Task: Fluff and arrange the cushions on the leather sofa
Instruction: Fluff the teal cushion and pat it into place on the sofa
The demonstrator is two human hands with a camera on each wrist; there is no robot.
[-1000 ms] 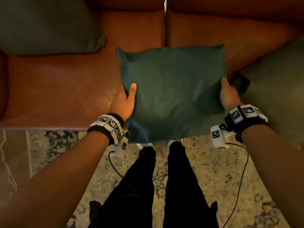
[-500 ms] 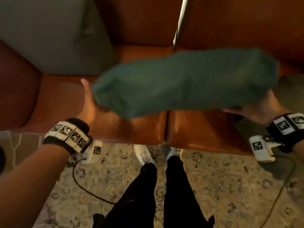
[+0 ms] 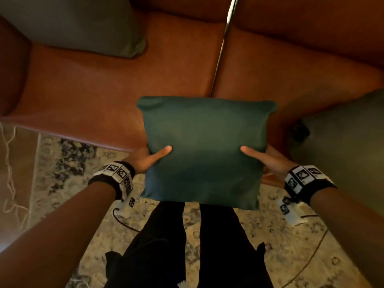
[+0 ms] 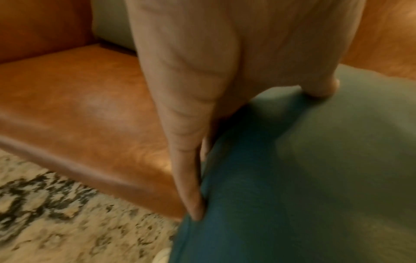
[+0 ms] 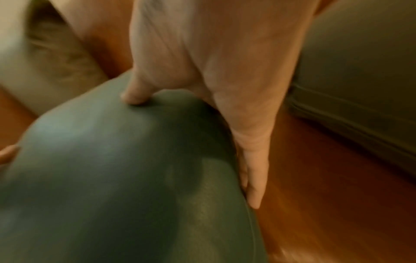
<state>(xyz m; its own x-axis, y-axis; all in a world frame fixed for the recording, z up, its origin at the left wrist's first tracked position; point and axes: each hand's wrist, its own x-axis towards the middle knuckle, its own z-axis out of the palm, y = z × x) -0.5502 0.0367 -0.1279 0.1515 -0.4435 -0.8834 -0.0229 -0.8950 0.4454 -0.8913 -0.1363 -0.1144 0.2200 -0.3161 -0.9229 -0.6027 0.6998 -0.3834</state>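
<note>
Brown leather sofa [image 3: 99,94] ahead of both hands, patterned rug [image 3: 291,242] below them; grey-green cushion [image 3: 68,23] on the seat beyond the left hand [image 3: 145,161], olive cushion [image 3: 342,138] just outboard of the right hand [image 3: 270,161]. Dark green cushion [image 3: 205,150] is held between the hands over the sofa's front edge. Each hand clamps a side edge: thumb pressed into the top face, fingers underneath.

Dark teal-green cushion [image 3: 204,150], tan-orange leather sofa [image 3: 99,94], grey-green cushion [image 3: 72,23] at far left, olive cushion [image 3: 342,138] at right, beige rug [image 3: 68,167] with dark mottled pattern, black trousers [image 3: 187,246], black-and-white checkered wristbands [image 3: 116,173]
</note>
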